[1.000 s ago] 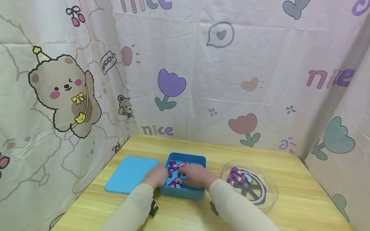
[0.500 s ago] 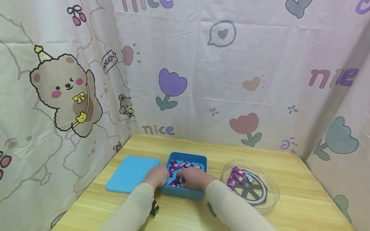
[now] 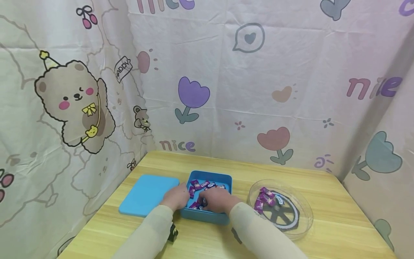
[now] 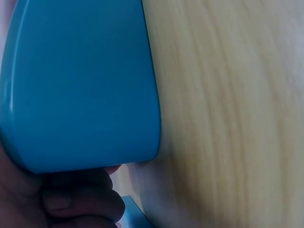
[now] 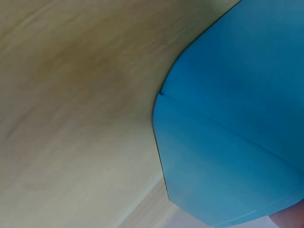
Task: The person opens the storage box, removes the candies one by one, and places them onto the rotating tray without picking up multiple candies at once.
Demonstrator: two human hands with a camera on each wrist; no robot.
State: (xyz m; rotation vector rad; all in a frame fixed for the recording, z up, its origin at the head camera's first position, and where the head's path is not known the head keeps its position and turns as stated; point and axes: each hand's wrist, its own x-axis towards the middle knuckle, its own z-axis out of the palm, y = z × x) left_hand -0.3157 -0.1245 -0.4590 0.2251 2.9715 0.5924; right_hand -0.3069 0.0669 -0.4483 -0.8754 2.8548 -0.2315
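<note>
A blue plastic box (image 3: 204,217) with wrapped candies inside stands in the middle of the table. My left hand (image 3: 176,196) grips its left wall; in the left wrist view the curled fingers (image 4: 88,204) lie against the outside of the box (image 4: 85,90). My right hand (image 3: 217,200) reaches down into the box, its thumb and fingers closed around a dark-wrapped candy (image 3: 204,202) near the front left. Purple candies (image 3: 195,205) lie beside the fingertips. More purple, white and dark blue candies (image 3: 204,184) lie toward the back. The right wrist view mostly shows the box's outer wall (image 5: 228,142).
A flat light-blue lid (image 3: 148,196) lies left of the box. To the right is a round clear container (image 3: 305,219) with several purple candies (image 3: 266,196) and a light-blue one (image 3: 279,200), over a dark wheel-like pattern. A printed curtain (image 3: 226,72) hangs behind the wooden table (image 3: 336,216).
My right hand has lowered in the box, and its fingertips have closed on the dark-wrapped candy. The left hand stays at the box's wall. The head view has shifted slightly.
</note>
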